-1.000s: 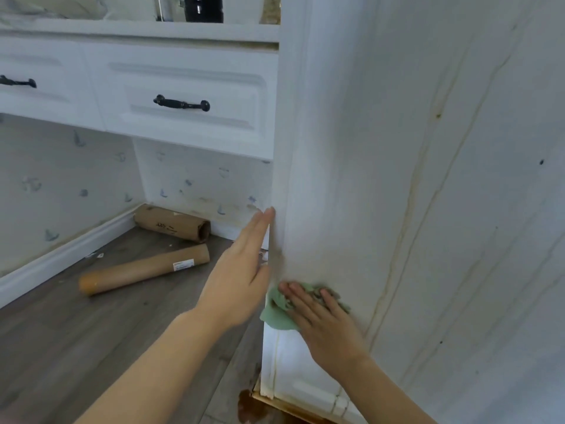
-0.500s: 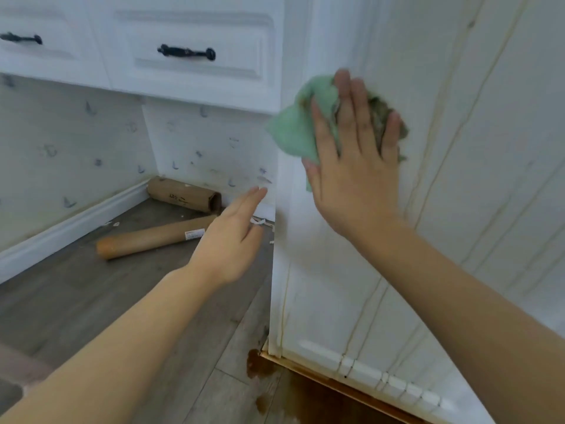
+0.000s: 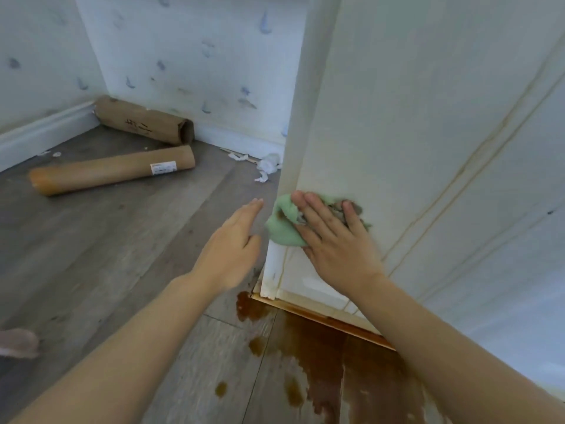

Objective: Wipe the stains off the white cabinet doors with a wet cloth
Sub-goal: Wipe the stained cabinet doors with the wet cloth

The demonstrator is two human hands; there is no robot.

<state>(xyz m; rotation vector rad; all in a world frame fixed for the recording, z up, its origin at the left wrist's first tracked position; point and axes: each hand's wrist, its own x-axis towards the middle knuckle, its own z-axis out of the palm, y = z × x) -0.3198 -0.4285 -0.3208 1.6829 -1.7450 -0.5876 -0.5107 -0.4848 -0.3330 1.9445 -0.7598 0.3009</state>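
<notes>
Green crumpled wet cloth (image 3: pixel 284 224) lies under our right hand (image 3: pixel 333 240), flat fingers pressing it against the stained white cabinet door (image 3: pixel 397 133); our left hand (image 3: pixel 232 240) hovers spread.

Right hand (image 3: pixel 334 246) pressed flat, left hand (image 3: pixel 232 243) open alongside.

The floor (image 3: pixel 101 249) is grey wood planks, with a brown wet puddle (image 3: pixel 308 359) on it at the lower right. Two brown cardboard tubes (image 3: pixel 113 171) lie on the floor near the corner, one against the white baseboard (image 3: pixel 39 134), and some white paper scraps (image 3: pixel 267 166) lie nearby. The walls (image 3: pixel 189 56) are pale with small blue-grey marks.
</notes>
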